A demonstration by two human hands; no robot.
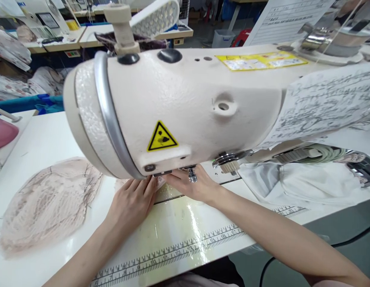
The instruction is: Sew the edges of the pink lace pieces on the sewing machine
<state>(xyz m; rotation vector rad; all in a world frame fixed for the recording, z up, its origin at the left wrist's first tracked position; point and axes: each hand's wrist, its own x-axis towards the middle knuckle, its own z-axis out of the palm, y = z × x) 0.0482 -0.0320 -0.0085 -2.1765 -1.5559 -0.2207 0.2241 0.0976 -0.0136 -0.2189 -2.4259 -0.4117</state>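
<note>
A large cream sewing machine (185, 99) fills the middle of the view. Under its head, my left hand (132, 199) rests on the bed, fingers close together on a piece of pale pink lace fabric (161, 182). My right hand (195, 185) reaches in from the other side, its fingers bent toward the left hand at the same fabric. The machine head covers the fingertips of both hands, the needle area and most of this piece. A second pale pink lace piece (50, 203) lies crumpled on the white table to the left.
A printed ruler (173, 251) runs along the table's front edge. White cloth (304, 183) lies at right under the machine arm. Handwritten paper (331, 103) hangs on the machine, with a thread stand (337, 44) behind. Other sewing tables (92, 38) stand at the back.
</note>
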